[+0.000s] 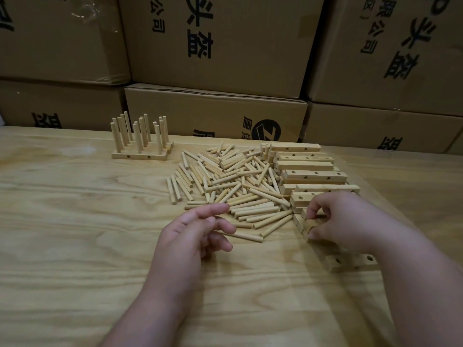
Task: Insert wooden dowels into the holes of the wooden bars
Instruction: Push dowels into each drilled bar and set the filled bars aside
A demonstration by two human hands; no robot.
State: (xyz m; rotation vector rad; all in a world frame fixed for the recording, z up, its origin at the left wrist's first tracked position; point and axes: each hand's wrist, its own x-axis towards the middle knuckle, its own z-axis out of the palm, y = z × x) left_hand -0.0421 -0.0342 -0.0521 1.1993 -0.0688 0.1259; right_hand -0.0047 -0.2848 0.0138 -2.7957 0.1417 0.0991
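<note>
A loose heap of short wooden dowels lies in the middle of the wooden table. To its right stands a stack of wooden bars with drilled holes. My right hand reaches into the near end of the stack, fingers and thumb curled round a bar. My left hand hovers over the near edge of the dowel heap, fingers relaxed and holding nothing. At the back left stand several finished bars with dowels upright in them.
Stacked cardboard boxes with printed black characters form a wall along the table's far edge. One more bar with holes lies under my right forearm. Bare tabletop stretches left of the heap and in front of my hands.
</note>
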